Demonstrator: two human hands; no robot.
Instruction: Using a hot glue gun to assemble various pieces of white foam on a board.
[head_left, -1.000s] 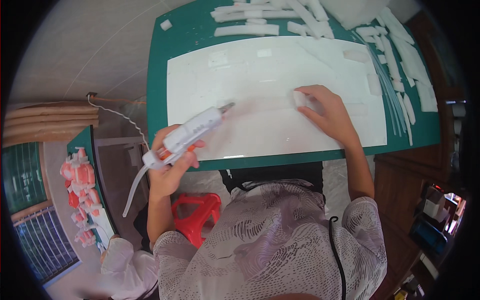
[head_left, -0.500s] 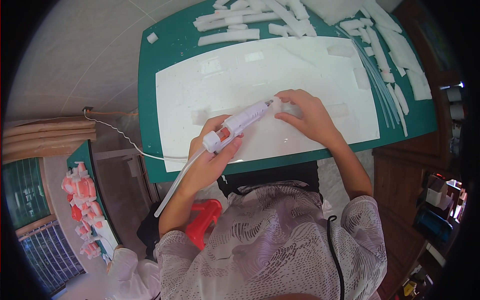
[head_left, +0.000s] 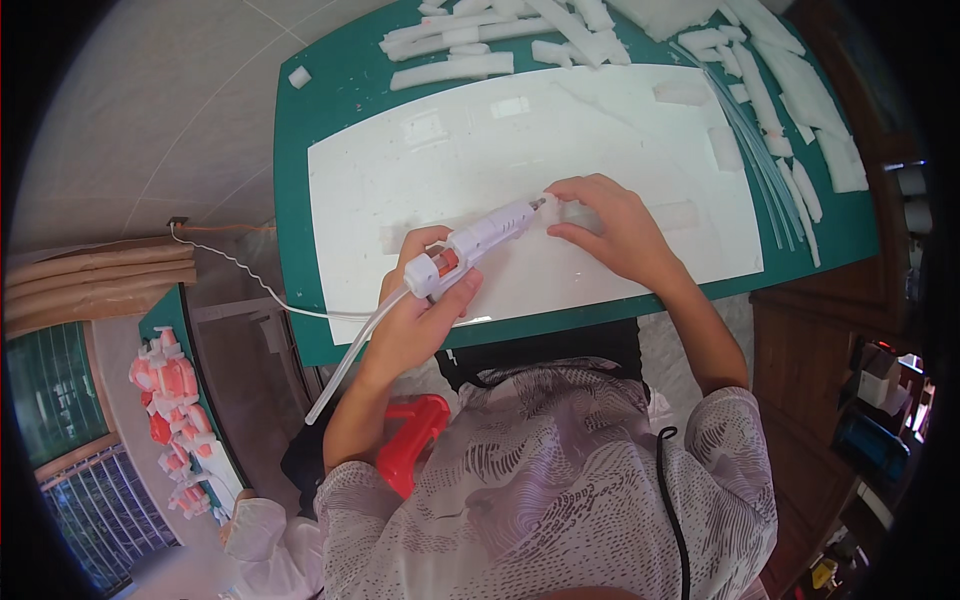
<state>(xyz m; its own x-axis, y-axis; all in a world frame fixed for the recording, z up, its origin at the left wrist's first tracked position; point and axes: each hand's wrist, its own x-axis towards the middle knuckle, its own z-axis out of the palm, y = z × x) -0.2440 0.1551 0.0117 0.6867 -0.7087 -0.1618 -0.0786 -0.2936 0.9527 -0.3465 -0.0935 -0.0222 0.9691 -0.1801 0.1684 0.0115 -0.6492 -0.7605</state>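
Observation:
My left hand [head_left: 428, 300] is wrapped round a white glue gun [head_left: 490, 236], its nozzle pointing up and to the right. A long glue stick [head_left: 350, 368] sticks out of its back end. Between the fingertips of my right hand [head_left: 615, 228] sits a small white foam piece [head_left: 552, 210], and the nozzle tip is at its left side; whether they touch, I cannot tell. Both hands are above a glossy white board [head_left: 480, 150]. Pale foam strips lie on the board behind the hands, one [head_left: 672, 216] just right of my right fingers.
Foam strips [head_left: 452, 70] are heaped along the green table's [head_left: 296, 215] far edge. Thin glue sticks [head_left: 765, 160] and more foam [head_left: 835, 160] lie at the right. A white cord [head_left: 255, 280] runs off left. A red stool [head_left: 412, 440] stands by my left elbow; another person's sleeve [head_left: 262, 545] is lower left.
The view has shifted slightly. Both hands keep nearly the same pose, with the glue gun's nozzle still at the foam piece.

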